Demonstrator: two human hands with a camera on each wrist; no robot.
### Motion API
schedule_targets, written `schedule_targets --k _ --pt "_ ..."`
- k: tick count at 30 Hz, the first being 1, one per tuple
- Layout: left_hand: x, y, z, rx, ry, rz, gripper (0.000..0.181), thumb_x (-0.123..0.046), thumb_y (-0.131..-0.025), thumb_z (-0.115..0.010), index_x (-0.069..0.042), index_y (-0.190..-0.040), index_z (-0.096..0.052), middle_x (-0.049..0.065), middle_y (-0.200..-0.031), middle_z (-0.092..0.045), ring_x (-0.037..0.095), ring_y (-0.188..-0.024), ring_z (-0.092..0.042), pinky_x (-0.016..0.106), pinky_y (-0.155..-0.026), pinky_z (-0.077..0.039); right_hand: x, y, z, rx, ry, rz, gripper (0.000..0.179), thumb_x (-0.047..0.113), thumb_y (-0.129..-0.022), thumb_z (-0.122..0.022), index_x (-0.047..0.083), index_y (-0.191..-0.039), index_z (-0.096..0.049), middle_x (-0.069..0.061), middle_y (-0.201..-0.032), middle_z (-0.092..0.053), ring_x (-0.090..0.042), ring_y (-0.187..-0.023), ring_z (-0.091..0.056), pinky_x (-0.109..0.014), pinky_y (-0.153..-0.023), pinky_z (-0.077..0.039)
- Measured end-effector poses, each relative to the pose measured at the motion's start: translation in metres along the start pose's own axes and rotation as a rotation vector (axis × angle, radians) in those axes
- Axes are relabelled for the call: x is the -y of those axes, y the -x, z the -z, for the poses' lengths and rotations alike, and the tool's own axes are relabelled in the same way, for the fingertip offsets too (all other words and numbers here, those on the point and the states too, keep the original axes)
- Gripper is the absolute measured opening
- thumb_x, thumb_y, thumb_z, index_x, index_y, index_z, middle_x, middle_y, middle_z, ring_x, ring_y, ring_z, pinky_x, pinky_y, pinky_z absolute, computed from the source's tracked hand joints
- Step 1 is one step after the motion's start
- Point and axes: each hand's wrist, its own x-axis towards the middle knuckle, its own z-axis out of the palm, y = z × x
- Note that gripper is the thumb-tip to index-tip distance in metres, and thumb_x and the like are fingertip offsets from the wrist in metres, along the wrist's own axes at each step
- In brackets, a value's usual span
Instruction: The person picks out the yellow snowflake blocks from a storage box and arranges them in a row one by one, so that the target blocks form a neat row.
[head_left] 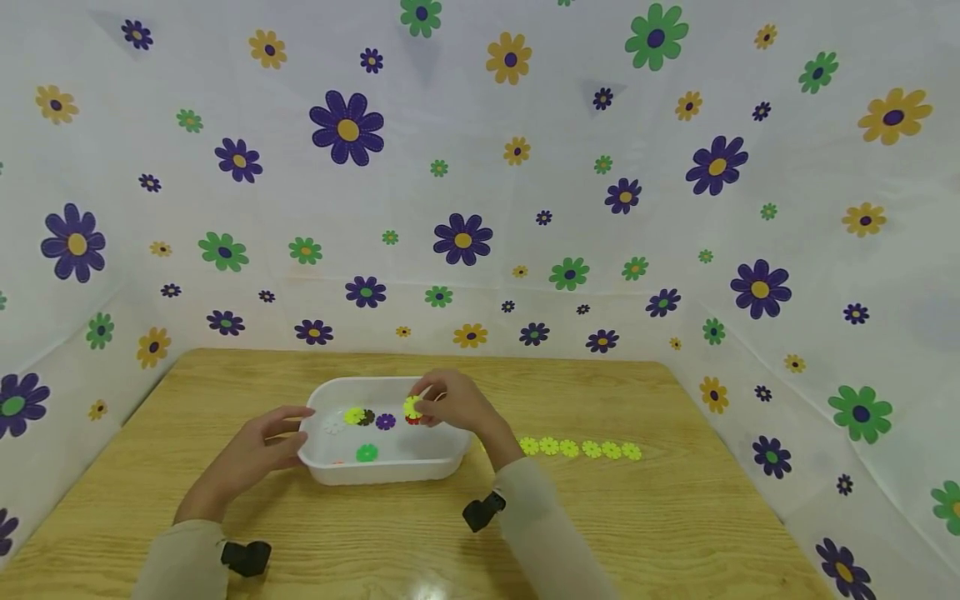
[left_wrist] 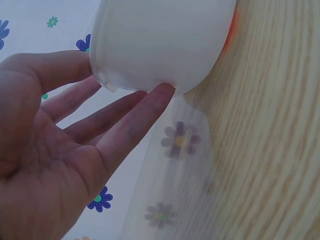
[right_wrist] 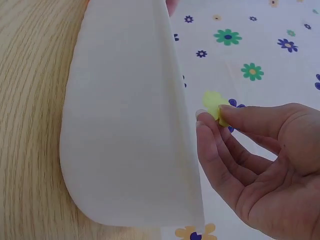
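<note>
A white plastic basin (head_left: 386, 473) stands on the wooden table. My left hand (head_left: 262, 446) holds its left end, the fingertips and thumb at the rim and outer wall; in the left wrist view the palm stays off the plastic. Above the basin's right half, my right hand (head_left: 453, 406) pinches a yellow flower-shaped piece (head_left: 412, 407) between thumb and fingers. The right wrist view shows this piece (right_wrist: 212, 102) beside the rim. Under it a red piece (head_left: 414, 421) partly shows. The basin also holds yellow (head_left: 354, 415), purple (head_left: 386, 422), green (head_left: 367, 452), dark brown and clear pieces.
Right of the basin, a row of several yellow flower pieces (head_left: 570, 448) lies on the table (head_left: 675, 517); my right forearm hides part of its left end. White cloth (head_left: 420, 200) printed with flowers surrounds the table at the back and sides.
</note>
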Motion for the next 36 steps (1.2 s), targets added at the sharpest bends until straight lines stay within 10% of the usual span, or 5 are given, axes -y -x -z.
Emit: schedule_targets --k 36 --pt "0.005 -0.003 0.000 -0.008 0.003 0.006 0.054 -0.025 -0.105 -0.061 -0.005 -0.152 -0.044 0.035 -0.154 -0.043 0.043 -0.126 -0.064 0.037 -0.091 -0.064 -0.048 0.057 0.072 -0.150 0.055 -0.100 0.019 0.007 -0.098 -0.067 0.003 -0.115 -0.074 -0.018 -0.101 -0.074 -0.020 -0.080 -0.073 -0.048 -0.084 -0.066"
